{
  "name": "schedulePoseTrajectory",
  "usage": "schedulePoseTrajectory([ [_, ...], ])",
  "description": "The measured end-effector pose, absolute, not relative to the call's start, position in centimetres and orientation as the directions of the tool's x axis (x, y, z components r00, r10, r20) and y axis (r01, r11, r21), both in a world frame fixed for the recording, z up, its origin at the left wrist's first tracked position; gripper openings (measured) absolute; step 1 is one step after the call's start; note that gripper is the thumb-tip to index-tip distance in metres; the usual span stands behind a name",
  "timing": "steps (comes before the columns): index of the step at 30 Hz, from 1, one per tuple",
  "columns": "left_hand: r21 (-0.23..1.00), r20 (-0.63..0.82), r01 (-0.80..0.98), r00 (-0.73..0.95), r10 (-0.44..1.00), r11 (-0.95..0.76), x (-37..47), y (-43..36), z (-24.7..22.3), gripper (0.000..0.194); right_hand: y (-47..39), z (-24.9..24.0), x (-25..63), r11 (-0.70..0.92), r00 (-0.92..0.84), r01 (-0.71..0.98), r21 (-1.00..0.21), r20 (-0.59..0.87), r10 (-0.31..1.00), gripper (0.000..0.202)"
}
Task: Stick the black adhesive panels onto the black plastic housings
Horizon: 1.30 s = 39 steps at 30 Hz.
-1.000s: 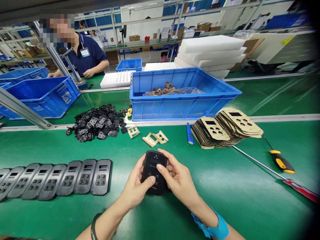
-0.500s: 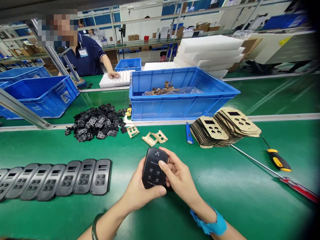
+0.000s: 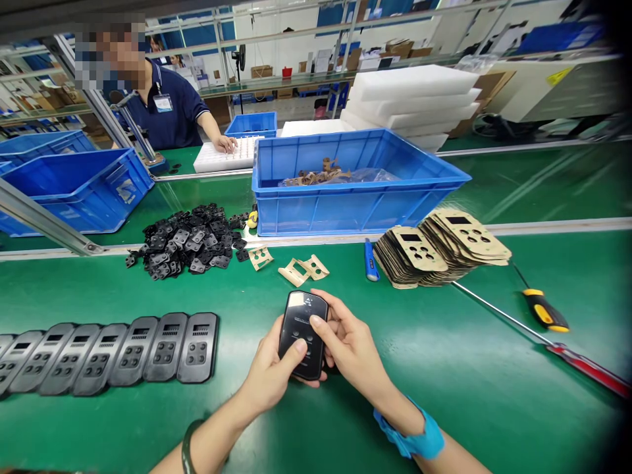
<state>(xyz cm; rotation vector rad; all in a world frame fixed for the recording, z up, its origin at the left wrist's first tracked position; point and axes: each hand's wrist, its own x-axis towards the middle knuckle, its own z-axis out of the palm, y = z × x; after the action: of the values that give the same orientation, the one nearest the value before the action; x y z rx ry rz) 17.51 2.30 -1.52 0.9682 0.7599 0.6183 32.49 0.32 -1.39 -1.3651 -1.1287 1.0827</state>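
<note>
A black handheld device with a glossy front panel (image 3: pixel 299 316) is held between my two hands above the green bench. My left hand (image 3: pixel 270 370) grips its left side, with the thumb lying on the lower face. My right hand (image 3: pixel 351 345) wraps the right side, its thumb pressed near the middle of the panel; its other fingers are partly hidden behind. To the left, a row of several black housings (image 3: pixel 197 347) with button pads lies overlapping. Beyond my hands are curled pieces of tan backing paper (image 3: pixel 296 271).
A heap of black button pads (image 3: pixel 187 240) lies back left. Behind stands a blue bin (image 3: pixel 355 204). At right are stacked tan-backed panels (image 3: pixel 424 253), a blue cutter (image 3: pixel 371 260), a yellow-black screwdriver (image 3: pixel 546 309) and a red-handled one (image 3: pixel 587 368). Across the bench a co-worker (image 3: pixel 170 108) touches a white foam tray (image 3: pixel 222 157).
My left thumb has moved up from the device's bottom edge onto its lower face. The right hand keeps its hold. Light now glints off the panel's upper left.
</note>
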Motion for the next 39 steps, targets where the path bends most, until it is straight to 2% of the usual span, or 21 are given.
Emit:
schedulePoseTrajectory([
  [5, 0.905, -0.308, -0.107, 0.505, 0.806, 0.412, 17.7, 2.4, -1.7, 0.054, 0.2, -1.9, 32.0, -0.017, 0.160, 0.184, -0.983, 0.013, 0.987, 0.047],
  [8, 0.935, -0.238, -0.114, 0.498, 0.834, 0.335, 17.8, 2.4, -1.9, 0.050, 0.6, -1.6, 32.3, 0.005, 0.139, 0.136, -0.991, 0.025, 0.990, 0.048],
  [11, 0.964, -0.069, -0.177, 0.548, 0.834, 0.196, 17.9, 2.4, -2.2, 0.067, 1.3, -1.1, 34.1, -0.011, 0.065, 0.020, -1.000, -0.010, 0.998, 0.046],
  [13, 0.971, -0.011, -0.195, 0.535, 0.845, 0.136, 17.8, 2.6, -2.4, 0.075, 1.6, -0.7, 35.9, -0.069, -0.002, 0.013, -0.998, -0.069, 0.998, 0.042],
  [16, 0.985, -0.041, -0.134, 0.437, 0.898, 0.111, 17.5, 2.9, -2.8, 0.061, 1.6, -0.7, 38.2, -0.157, -0.057, 0.120, -0.980, -0.165, 0.985, 0.039],
  [18, 0.989, -0.061, -0.100, 0.392, 0.918, 0.109, 17.3, 3.1, -3.0, 0.052, 1.5, -1.0, 39.3, -0.163, -0.052, 0.225, -0.961, -0.179, 0.982, 0.037],
  [21, 0.990, -0.068, -0.087, 0.377, 0.924, 0.108, 17.2, 3.2, -3.1, 0.046, 1.7, -1.5, 40.3, -0.072, -0.012, 0.397, -0.915, -0.084, 0.996, 0.037],
  [24, 0.991, -0.066, -0.083, 0.369, 0.927, 0.103, 17.3, 3.2, -3.0, 0.043, 2.3, -1.7, 41.7, -0.003, 0.208, 0.590, -0.807, 0.149, 0.967, 0.036],
  [27, 0.991, -0.070, -0.078, 0.355, 0.932, 0.104, 17.2, 3.2, -2.9, 0.041, 2.8, -1.7, 43.9, -0.102, 0.465, 0.781, -0.616, 0.464, 0.754, 0.040],
  [29, 0.991, -0.074, -0.078, 0.347, 0.935, 0.108, 17.2, 3.2, -2.8, 0.040, 3.0, -2.0, 45.4, -0.211, 0.466, 0.868, -0.449, 0.592, 0.657, 0.047],
  [31, 0.990, -0.076, -0.083, 0.343, 0.936, 0.111, 17.1, 3.3, -2.8, 0.040, 3.0, -2.5, 46.6, -0.272, 0.403, 0.915, -0.298, 0.631, 0.663, 0.049],
  [32, 0.990, -0.076, -0.086, 0.342, 0.937, 0.112, 17.1, 3.3, -2.7, 0.040, 2.9, -2.9, 47.0, -0.274, 0.383, 0.923, -0.268, 0.620, 0.684, 0.046],
  [35, 0.989, -0.075, -0.097, 0.339, 0.938, 0.114, 17.0, 3.3, -2.7, 0.040, 2.9, -3.5, 47.7, -0.259, 0.369, 0.929, -0.265, 0.608, 0.703, 0.035],
  [39, 0.987, -0.078, -0.109, 0.313, 0.946, 0.118, 16.9, 3.5, -2.6, 0.038, 2.7, -2.7, 46.9, -0.206, 0.401, 0.913, -0.351, 0.688, 0.605, 0.032],
])
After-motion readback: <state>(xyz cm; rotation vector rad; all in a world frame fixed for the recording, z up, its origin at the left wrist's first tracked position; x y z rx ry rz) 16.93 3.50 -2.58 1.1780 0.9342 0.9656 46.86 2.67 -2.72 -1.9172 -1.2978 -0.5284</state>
